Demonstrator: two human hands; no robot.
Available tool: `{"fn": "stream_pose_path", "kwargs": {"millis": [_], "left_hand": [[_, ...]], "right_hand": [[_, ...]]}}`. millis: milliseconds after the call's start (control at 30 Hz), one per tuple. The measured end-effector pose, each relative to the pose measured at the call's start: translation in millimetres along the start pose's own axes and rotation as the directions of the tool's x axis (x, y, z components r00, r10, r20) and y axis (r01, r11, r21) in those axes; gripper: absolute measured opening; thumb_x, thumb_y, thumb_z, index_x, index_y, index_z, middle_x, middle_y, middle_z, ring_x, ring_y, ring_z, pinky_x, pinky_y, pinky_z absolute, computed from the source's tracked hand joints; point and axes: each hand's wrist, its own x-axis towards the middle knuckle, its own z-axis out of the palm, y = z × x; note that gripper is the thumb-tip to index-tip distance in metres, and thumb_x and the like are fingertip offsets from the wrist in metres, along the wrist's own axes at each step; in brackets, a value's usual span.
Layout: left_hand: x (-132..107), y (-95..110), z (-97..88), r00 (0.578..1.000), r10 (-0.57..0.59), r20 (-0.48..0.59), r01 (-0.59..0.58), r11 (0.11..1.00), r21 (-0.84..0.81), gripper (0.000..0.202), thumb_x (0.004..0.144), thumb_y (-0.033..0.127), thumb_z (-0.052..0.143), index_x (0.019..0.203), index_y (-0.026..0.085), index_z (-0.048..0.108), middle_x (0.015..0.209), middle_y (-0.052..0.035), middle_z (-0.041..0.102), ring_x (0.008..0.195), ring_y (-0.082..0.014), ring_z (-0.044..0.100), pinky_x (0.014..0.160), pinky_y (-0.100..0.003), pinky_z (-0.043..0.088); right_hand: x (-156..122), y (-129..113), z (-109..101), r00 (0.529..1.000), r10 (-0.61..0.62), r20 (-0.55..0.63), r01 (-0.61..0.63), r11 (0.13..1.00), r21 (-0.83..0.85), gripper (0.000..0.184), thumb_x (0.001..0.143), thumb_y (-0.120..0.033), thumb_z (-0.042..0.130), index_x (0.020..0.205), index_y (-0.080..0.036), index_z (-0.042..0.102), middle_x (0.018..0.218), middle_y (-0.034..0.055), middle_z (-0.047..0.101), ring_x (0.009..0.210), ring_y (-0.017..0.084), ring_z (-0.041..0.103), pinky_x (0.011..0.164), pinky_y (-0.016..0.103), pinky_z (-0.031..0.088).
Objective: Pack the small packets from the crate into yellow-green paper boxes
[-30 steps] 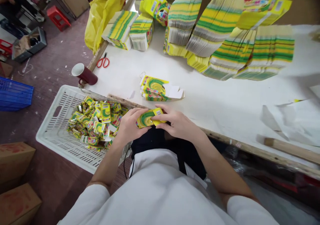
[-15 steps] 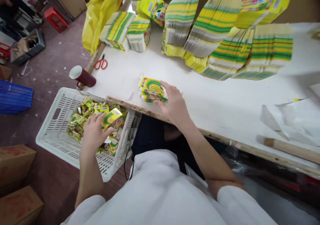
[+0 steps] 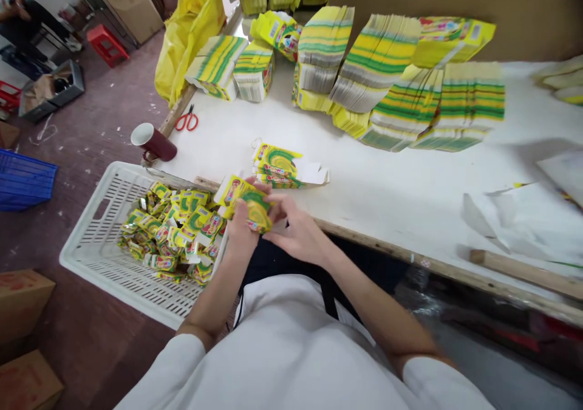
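Note:
In front of my waist, just over the table's edge, I hold a small yellow-and-green carton [image 3: 255,206] with both hands. My left hand [image 3: 241,234] is closed round its left part, thumb on the near side. The fingers of my right hand [image 3: 300,231] pinch at its right end; that end is partly hidden by them. Beyond my hands, a small stack of like cartons [image 3: 277,162] lies on the white table [image 3: 364,185], with white flaps sticking out to the right. To the left, a white plastic crate [image 3: 98,231] holds many filled-looking yellow cartons [image 3: 182,231].
Bundles of flat yellow-green cartons [image 3: 382,54] stand along the back of the table. Red-handled scissors [image 3: 186,120] and a maroon mug [image 3: 159,143] are near the left edge. Paper sheets [image 3: 514,222] and a wooden stick [image 3: 523,270] lie at right. A person [image 3: 31,18] sits far left.
My left hand has come from above the crate to the right, and my right hand has left the carton stack and moved nearer. Both now hold one carton together.

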Motion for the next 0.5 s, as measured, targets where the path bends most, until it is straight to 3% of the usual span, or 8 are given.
{"fn": "stream_pose_path", "kwargs": {"millis": [67,133,200,300,367,433,500], "left_hand": [[4,2,13.2,0.992,0.062,-0.110,-0.084,0.976,-0.201,0.048,0.086,0.070,0.055,0.096,0.024,0.061,0.080,-0.0002,0.056,0.074,-0.0144,0.059,0.079,-0.030,0.054],[7,4,16.9,0.977,0.114,-0.180,-0.160,0.951,-0.266,0.044,0.081,0.065,0.067,0.087,0.023,0.057,0.070,0.0040,0.045,0.061,-0.0099,0.049,0.068,-0.024,0.050],[8,3,13.0,0.976,0.122,-0.181,-0.159,0.966,-0.204,0.048,0.076,0.069,0.070,0.087,0.023,0.059,0.070,0.0045,0.045,0.060,-0.0094,0.047,0.065,-0.022,0.049],[4,-3,-0.5,0.984,0.090,-0.157,-0.102,0.992,-0.071,0.065,0.068,0.082,0.066,0.097,0.024,0.065,0.078,0.0008,0.059,0.073,-0.0143,0.060,0.073,-0.026,0.054],[-1,-5,-11.3,0.974,0.101,-0.204,-0.104,0.995,-0.001,0.055,0.070,0.071,0.075,0.097,0.024,0.069,0.081,0.0000,0.067,0.080,-0.0154,0.065,0.080,-0.026,0.055],[-4,-3,-23.4,0.960,0.115,-0.254,-0.101,0.993,0.068,0.033,0.075,0.051,0.081,0.093,0.024,0.073,0.079,0.0016,0.072,0.081,-0.0130,0.068,0.083,-0.023,0.054],[-4,5,-37.2,0.978,0.074,-0.195,-0.047,0.989,0.139,0.026,0.079,0.045,0.080,0.092,0.023,0.076,0.082,0.0000,0.075,0.085,-0.0143,0.071,0.086,-0.024,0.054]], "right_hand": [[-8,-4,13,1.000,0.010,-0.003,-0.009,0.991,0.130,0.057,0.082,-0.028,0.076,0.132,-0.021,0.049,0.105,0.0065,0.063,0.092,0.022,0.063,0.083,0.038,0.056],[-10,-5,22,0.999,0.023,-0.032,-0.020,0.993,0.116,0.055,0.082,-0.033,0.078,0.130,-0.021,0.054,0.111,0.0093,0.062,0.094,0.023,0.062,0.081,0.038,0.056],[-8,-2,25,0.997,0.033,-0.065,-0.029,0.998,0.060,0.047,0.084,-0.033,0.077,0.127,-0.020,0.060,0.104,0.0082,0.064,0.086,0.021,0.061,0.076,0.037,0.056],[-2,5,16,0.990,0.024,-0.137,-0.019,0.999,0.035,0.034,0.089,-0.028,0.071,0.122,-0.021,0.066,0.096,0.0055,0.066,0.080,0.019,0.062,0.072,0.034,0.055],[1,9,4,0.986,-0.004,-0.170,0.012,0.999,0.045,0.024,0.091,-0.023,0.068,0.114,-0.021,0.071,0.094,0.0045,0.068,0.081,0.018,0.064,0.071,0.030,0.054],[0,11,-8,0.982,-0.048,-0.184,0.058,0.997,0.052,0.016,0.090,-0.019,0.069,0.105,-0.022,0.075,0.086,0.0023,0.069,0.077,0.016,0.065,0.067,0.027,0.053],[-2,13,-18,0.977,-0.098,-0.187,0.103,0.995,0.017,0.015,0.089,-0.016,0.069,0.101,-0.023,0.076,0.083,0.0007,0.070,0.073,0.014,0.065,0.065,0.024,0.052]]}}
